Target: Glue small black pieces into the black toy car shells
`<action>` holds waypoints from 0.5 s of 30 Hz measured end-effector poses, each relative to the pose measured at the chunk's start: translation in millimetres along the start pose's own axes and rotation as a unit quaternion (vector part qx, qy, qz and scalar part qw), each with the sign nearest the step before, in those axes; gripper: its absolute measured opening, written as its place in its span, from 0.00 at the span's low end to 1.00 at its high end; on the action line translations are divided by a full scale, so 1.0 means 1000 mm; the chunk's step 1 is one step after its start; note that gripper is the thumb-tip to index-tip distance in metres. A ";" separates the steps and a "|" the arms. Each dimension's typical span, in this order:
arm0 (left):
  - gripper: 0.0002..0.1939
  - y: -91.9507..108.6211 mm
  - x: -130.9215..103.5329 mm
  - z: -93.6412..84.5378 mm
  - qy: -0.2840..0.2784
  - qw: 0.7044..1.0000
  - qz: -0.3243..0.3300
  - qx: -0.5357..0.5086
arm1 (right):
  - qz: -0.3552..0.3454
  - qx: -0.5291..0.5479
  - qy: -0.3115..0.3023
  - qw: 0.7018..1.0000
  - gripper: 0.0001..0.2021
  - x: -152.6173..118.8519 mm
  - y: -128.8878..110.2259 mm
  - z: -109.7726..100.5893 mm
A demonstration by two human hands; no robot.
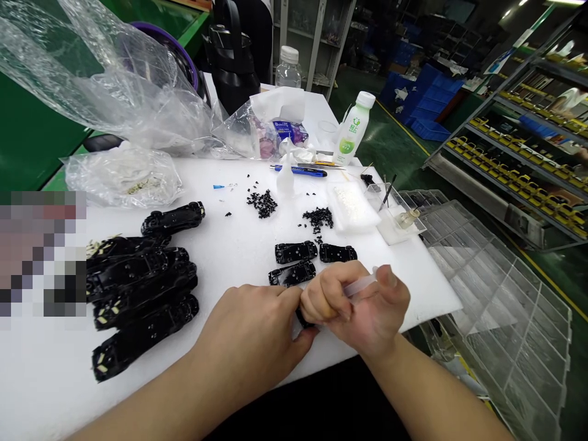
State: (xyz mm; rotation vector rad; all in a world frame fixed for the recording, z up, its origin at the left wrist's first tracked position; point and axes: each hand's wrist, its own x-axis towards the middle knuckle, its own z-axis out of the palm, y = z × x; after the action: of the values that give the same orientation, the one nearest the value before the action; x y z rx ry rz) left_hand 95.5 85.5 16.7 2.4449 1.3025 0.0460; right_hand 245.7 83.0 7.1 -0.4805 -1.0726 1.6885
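Observation:
My left hand (257,334) is closed on a small black car part, mostly hidden between both hands. My right hand (358,306) wraps round a translucent white syringe-like tube (361,285), its thumb at the upper end and its lower end out of sight by the black part. Just beyond the hands lie three black car bases, one at the upper left (296,252), one at the right (338,253) and one nearer me (292,274). Behind them are two piles of tiny black pieces, a left one (261,203) and a right one (318,218).
Several black car bodies (142,269) are stacked at the left of the white foam-topped table (229,245). Plastic bags (124,174), a blue knife (303,171), a white bottle (353,128) and a foam block (353,207) stand or lie farther back. A clear divided tray (509,337) is at the right.

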 end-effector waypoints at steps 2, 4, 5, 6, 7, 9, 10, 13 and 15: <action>0.06 0.001 0.000 -0.005 -0.007 1.000 -0.002 -0.010 | 0.015 -0.079 0.046 0.996 0.32 -0.005 -0.001 0.014; 0.06 0.001 -0.001 -0.009 -0.013 1.000 -0.008 0.002 | 0.030 -0.175 0.084 0.981 0.32 -0.008 -0.007 0.026; 0.06 0.001 -0.001 -0.009 -0.011 1.000 -0.011 0.014 | 0.025 -0.207 0.092 0.974 0.32 -0.007 -0.012 0.029; 0.07 0.001 -0.001 -0.009 -0.006 1.000 -0.015 0.026 | 0.005 -0.223 0.097 0.970 0.32 -0.003 -0.018 0.028; 0.08 0.000 -0.001 -0.008 -0.001 0.999 -0.017 0.035 | -0.033 -0.226 0.102 0.968 0.32 0.003 -0.025 0.022; 0.12 -0.001 -0.002 -0.005 0.007 0.999 -0.022 0.040 | -0.147 -0.210 0.139 0.957 0.31 0.022 -0.038 -0.003; 0.14 -0.001 -0.001 -0.003 0.011 0.999 -0.023 0.038 | -0.192 -0.214 0.162 0.944 0.30 0.033 -0.043 -0.021; 0.15 -0.002 -0.002 -0.002 0.017 0.999 -0.023 0.036 | -0.187 -0.210 0.201 0.938 0.28 0.058 -0.050 -0.067; 0.14 -0.001 -0.002 -0.003 0.009 0.999 -0.024 0.034 | -0.182 -0.212 0.201 0.939 0.28 0.056 -0.050 -0.074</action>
State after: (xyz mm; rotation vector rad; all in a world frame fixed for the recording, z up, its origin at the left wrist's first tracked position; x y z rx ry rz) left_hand 92.9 85.4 19.0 2.4736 1.3916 0.0108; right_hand 306.3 168.4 20.2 -0.8088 -1.1338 0.9756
